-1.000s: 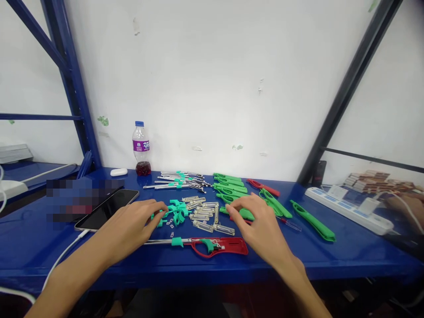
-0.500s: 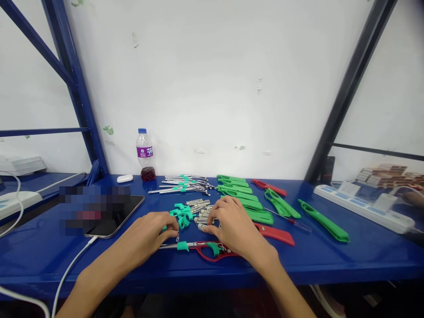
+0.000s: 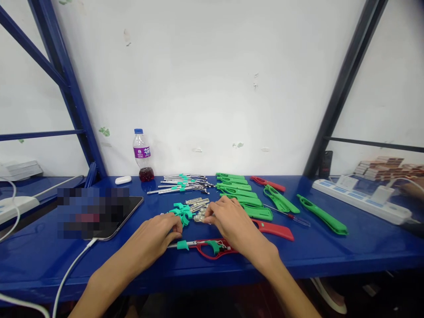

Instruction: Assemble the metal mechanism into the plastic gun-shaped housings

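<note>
My right hand (image 3: pixel 230 225) is closed, thumb and fingertips pinching a small clear lighter tank (image 3: pixel 199 218) at the edge of a pile of similar tanks (image 3: pixel 198 203). My left hand (image 3: pixel 164 232) is also closed, its fingertips together above the table; whatever they hold is hidden. Just left of the tanks lies a heap of teal plastic triggers (image 3: pixel 183 213). Below both hands rests a half-built gas lighter with a red handle shell (image 3: pixel 209 256), a teal trigger piece (image 3: pixel 214 246) and a metal tube (image 3: pixel 193 244). My right hand hides part of its handle.
Metal lighter tubes with wires (image 3: pixel 180 184) lie at the back. Green handle shells (image 3: pixel 256 213), a red shell (image 3: pixel 276 230) and a screwdriver (image 3: pixel 298 219) lie to the right. A phone (image 3: pixel 127 210), a bottle (image 3: pixel 142 157) and a power strip (image 3: pixel 361 203) are also on the blue table.
My right hand has moved slightly up and left, still at the tanks. My left hand has shifted a little right; the small piece seen at its fingertips is now hidden.
</note>
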### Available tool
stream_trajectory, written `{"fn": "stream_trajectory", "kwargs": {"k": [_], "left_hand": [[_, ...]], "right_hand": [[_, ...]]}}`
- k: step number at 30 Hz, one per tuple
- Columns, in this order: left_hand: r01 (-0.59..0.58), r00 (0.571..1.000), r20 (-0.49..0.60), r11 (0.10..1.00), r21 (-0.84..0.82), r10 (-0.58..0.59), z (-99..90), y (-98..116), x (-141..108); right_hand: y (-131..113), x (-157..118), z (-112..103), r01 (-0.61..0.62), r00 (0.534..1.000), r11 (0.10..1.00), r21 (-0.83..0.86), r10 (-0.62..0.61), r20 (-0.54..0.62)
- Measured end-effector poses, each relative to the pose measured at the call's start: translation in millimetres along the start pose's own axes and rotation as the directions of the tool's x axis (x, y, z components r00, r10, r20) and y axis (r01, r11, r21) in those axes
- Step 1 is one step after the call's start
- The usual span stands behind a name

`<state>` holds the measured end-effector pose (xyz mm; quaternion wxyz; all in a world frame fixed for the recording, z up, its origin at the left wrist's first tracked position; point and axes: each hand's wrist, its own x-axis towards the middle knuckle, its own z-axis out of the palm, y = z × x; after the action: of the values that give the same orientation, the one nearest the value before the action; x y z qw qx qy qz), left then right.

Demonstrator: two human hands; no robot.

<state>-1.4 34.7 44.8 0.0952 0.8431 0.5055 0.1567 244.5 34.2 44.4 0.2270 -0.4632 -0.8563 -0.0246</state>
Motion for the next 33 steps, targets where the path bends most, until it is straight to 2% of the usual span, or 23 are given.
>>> {"fn": "stream_trajectory", "kwargs": {"k": [7,12,17,20,26,33], "left_hand": [[-0.016,0.982,-0.186,0.999,-0.030,0.010,-4.6,-2,2],[-0.042,0.953,-0.301,0.997,-0.059,0.022,-6.6,2,1],[-0.136,0.911,-0.405,0.985,-0.107,0.082,-6.8,12,-1],[-0.151,0.901,-0.427,0.978,-0.141,0.078,-6.5,16,-2],[-0.052,0.901,-0.430,0.968,-0.244,-0.060,-8.9,22,0],[-0.105,0.916,-0.401,0.947,-0.303,-0.027,-8.6,26,-3]], "right_hand": [[4,3,-2,-0.023,0.996,0.978,0.209,0.041,-0.084],[-1,5,-7,0.015,0.989,0.967,0.255,0.023,-0.145],[-7,1,-11,0.050,0.982,0.950,0.309,0.010,-0.191],[-9,0,-13,0.059,0.983,0.938,0.342,0.006,-0.186],[-9,2,-14,0.097,0.979,0.939,0.329,-0.030,-0.204],[-7,3,-13,0.129,0.975,0.934,0.334,-0.058,-0.216]]}}
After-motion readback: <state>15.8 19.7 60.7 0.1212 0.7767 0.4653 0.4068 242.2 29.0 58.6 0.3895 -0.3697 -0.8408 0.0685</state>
